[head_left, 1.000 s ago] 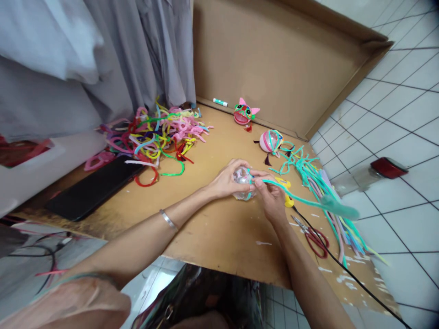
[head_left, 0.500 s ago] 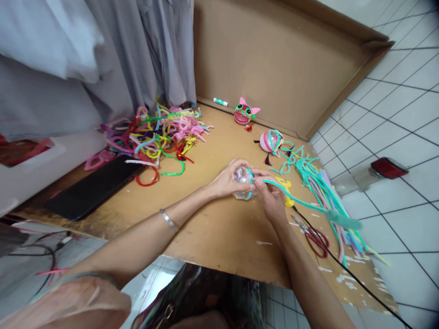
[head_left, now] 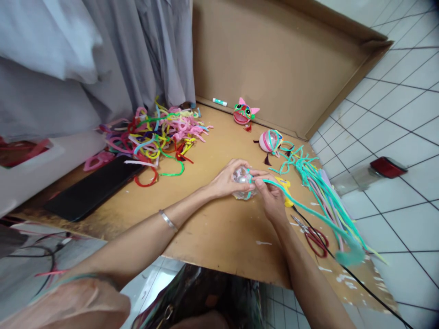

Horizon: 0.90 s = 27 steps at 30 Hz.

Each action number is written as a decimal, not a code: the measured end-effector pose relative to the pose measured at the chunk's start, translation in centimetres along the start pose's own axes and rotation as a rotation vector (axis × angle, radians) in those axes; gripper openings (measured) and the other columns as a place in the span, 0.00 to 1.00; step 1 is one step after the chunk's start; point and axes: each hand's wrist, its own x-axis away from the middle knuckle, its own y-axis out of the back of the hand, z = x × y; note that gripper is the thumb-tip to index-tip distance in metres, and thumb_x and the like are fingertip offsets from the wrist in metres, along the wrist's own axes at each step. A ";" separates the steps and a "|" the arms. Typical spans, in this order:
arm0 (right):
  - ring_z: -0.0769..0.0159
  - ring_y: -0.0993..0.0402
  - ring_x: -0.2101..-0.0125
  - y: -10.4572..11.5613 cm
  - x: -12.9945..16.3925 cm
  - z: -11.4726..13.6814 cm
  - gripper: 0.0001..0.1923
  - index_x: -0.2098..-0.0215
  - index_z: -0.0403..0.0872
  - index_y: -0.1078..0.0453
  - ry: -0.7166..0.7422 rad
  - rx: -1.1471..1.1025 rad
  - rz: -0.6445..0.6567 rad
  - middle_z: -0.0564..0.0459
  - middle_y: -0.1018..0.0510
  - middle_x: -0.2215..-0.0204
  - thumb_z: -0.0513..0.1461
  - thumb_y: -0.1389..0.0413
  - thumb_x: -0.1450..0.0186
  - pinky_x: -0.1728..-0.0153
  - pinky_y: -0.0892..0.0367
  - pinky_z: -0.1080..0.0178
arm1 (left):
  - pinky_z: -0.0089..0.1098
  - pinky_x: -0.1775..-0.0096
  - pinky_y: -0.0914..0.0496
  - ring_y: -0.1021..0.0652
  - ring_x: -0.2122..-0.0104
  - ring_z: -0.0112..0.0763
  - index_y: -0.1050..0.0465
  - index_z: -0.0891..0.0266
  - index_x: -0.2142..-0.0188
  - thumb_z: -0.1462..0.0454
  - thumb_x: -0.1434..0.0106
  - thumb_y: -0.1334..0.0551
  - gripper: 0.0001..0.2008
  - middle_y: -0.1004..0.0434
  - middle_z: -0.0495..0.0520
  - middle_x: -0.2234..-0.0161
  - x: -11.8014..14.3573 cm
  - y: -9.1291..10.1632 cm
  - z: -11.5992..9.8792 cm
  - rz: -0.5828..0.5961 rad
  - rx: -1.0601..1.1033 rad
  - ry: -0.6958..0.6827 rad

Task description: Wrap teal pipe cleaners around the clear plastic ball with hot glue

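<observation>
Fuzzy teal stem (head_left: 308, 211) swung lower, clear round ball (head_left: 242, 182)

Both hands meet over the cardboard-covered bench (head_left: 212, 228). The left hand (head_left: 228, 179) cups a clear ball (head_left: 242, 183), its fingers (head_left: 240, 163) curled over the top. The right hand (head_left: 270, 194) pinches a teal pipe cleaner (head_left: 308, 211) against the ball; its blurred free end trails off to the right of the fingers. Red-handled scissors (head_left: 313, 237) lie just right of the right wrist, a heap of coloured pipe cleaners (head_left: 157, 135) well beyond the left fingers.
</observation>
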 end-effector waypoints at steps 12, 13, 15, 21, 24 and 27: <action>0.60 0.24 0.53 -0.1 0.0 -0.3 0.07 0.68 0.53 0.23 0.030 -0.007 -0.013 0.53 0.18 0.59 0.45 0.40 0.36 0.46 0.32 0.51 | 0.37 0.51 0.32 0.28 0.55 0.37 0.30 0.60 0.55 0.55 0.52 0.27 0.26 0.29 0.53 0.55 -0.1 0.1 0.1 -0.012 -0.009 -0.010; 0.60 0.24 0.53 -0.1 0.0 -0.3 0.07 0.68 0.54 0.23 0.034 0.004 -0.013 0.53 0.18 0.59 0.45 0.40 0.36 0.46 0.32 0.51 | 0.37 0.51 0.32 0.27 0.54 0.37 0.30 0.60 0.55 0.55 0.52 0.27 0.27 0.29 0.53 0.55 -0.1 0.1 0.1 -0.007 -0.007 -0.007; 0.60 0.24 0.52 0.0 -0.1 -0.3 0.07 0.69 0.54 0.22 0.035 0.031 -0.010 0.53 0.18 0.59 0.45 0.40 0.36 0.46 0.32 0.51 | 0.37 0.51 0.32 0.27 0.55 0.37 0.29 0.60 0.56 0.54 0.53 0.26 0.27 0.29 0.53 0.56 -0.2 0.2 0.1 -0.003 -0.002 0.005; 0.59 0.25 0.52 0.3 -0.3 -0.3 0.07 0.69 0.54 0.20 0.047 0.048 -0.013 0.52 0.20 0.57 0.46 0.39 0.37 0.49 0.30 0.54 | 0.36 0.53 0.32 0.27 0.56 0.37 0.29 0.60 0.56 0.54 0.54 0.25 0.28 0.28 0.53 0.58 -0.3 0.4 0.4 0.010 0.045 -0.018; 0.59 0.25 0.51 0.5 -0.5 -0.4 0.07 0.67 0.55 0.20 0.058 0.057 0.012 0.52 0.21 0.56 0.46 0.39 0.37 0.48 0.30 0.53 | 0.36 0.52 0.33 0.28 0.56 0.37 0.30 0.60 0.56 0.54 0.54 0.26 0.28 0.29 0.53 0.58 -0.4 0.5 0.6 0.013 0.051 -0.036; 0.59 0.26 0.51 0.7 -0.5 -0.5 0.08 0.67 0.54 0.20 0.062 0.064 0.029 0.51 0.21 0.56 0.46 0.39 0.37 0.48 0.30 0.54 | 0.36 0.51 0.33 0.28 0.55 0.37 0.30 0.60 0.56 0.54 0.54 0.26 0.28 0.30 0.53 0.57 -0.4 0.5 0.8 0.008 0.030 -0.050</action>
